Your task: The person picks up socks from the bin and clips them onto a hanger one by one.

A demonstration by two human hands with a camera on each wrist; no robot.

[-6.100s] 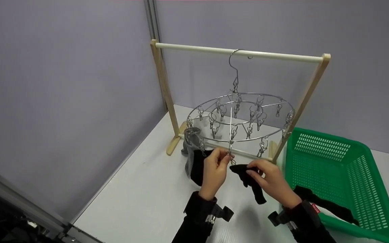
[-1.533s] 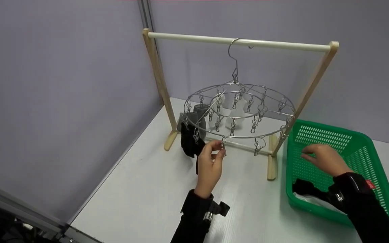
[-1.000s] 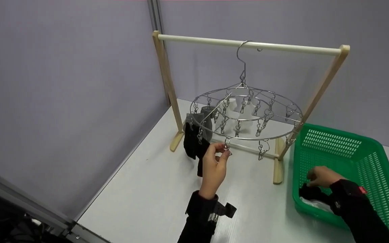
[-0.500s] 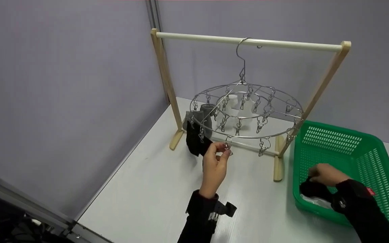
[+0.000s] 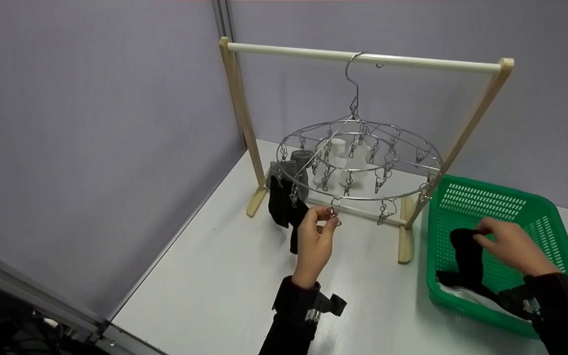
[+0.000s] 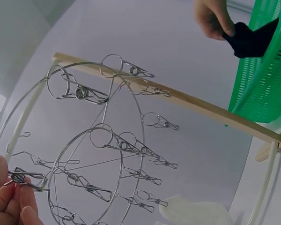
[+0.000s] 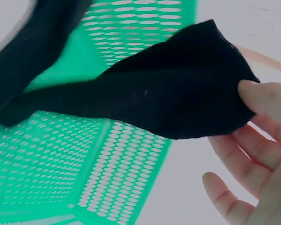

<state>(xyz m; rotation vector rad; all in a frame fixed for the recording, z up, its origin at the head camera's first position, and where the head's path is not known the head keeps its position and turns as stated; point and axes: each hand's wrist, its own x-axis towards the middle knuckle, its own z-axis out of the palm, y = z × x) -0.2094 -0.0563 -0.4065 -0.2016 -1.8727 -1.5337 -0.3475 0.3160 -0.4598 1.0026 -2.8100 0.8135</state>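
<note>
My left hand [image 5: 313,241] pinches a wire clip [image 6: 28,178] between thumb and fingers at the near edge of a round metal hanger [image 5: 357,91]. Over the green basket [image 5: 491,186], my right hand [image 5: 515,246] holds a black sock [image 5: 469,259] by one end. In the right wrist view the thumb lies over the sock's wide opening, with fingers beneath; its other end trails down into the basket. Black socks [image 5: 279,202] hang from the ring just left of my left hand, partly hidden by it. Grey socks [image 5: 301,172] hang behind them.
A wooden rack with a white rail [image 5: 289,50] carries the hanger. White pieces [image 5: 358,160] hang at the ring's far side. Several other clips dangle around the ring. White cloth [image 5: 466,296] lies in the basket near its front wall. A wall stands behind.
Earlier both hands worked at a clip with a black sock. The right hand has since reached into the basket and lifted another black sock by its end. The left hand stays at a clip.
</note>
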